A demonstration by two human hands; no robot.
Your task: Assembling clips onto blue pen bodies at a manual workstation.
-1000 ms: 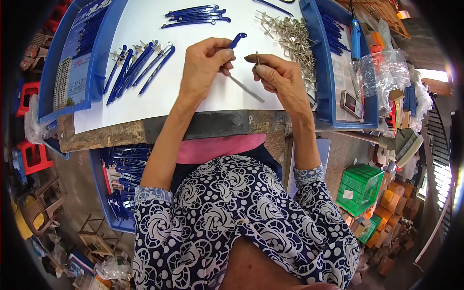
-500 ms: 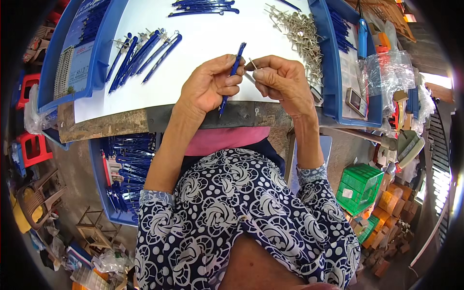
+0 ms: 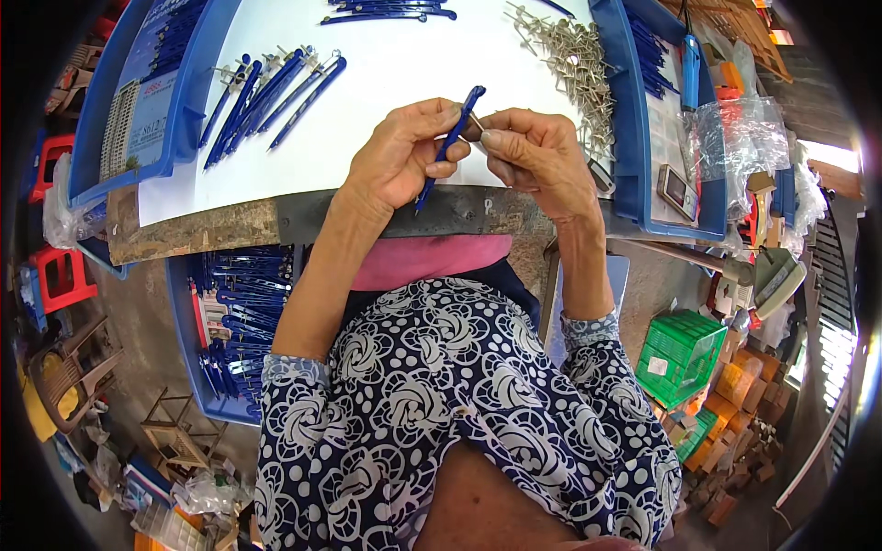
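My left hand (image 3: 402, 154) holds a slim blue drawing compass (image 3: 450, 145) tilted between thumb and fingers, its pointed end down near the table edge. Close on its right, my right hand (image 3: 537, 151) pinches a small metal T-shaped screw (image 3: 474, 124), whose end meets the side of the compass near the top. Whether it sits in a hole there is hidden by the fingers. Several blue compasses with metal screws (image 3: 266, 101) lie to the left on white paper (image 3: 367, 83). A heap of loose metal screws (image 3: 570, 64) spreads at the right. More blue compasses (image 3: 386, 11) lie at the far side.
Blue trays flank the paper: a left tray (image 3: 184, 138) and a right tray (image 3: 629, 165), which holds a small phone-like device (image 3: 677, 193). A blue electric screwdriver (image 3: 689, 73) hangs by it. Below the table edge (image 3: 202, 225), a blue crate (image 3: 188, 340) holds many compasses.
My right hand has brought the metal screw against the compass. The compass has turned slightly in my left hand, its upper end leaning further right.
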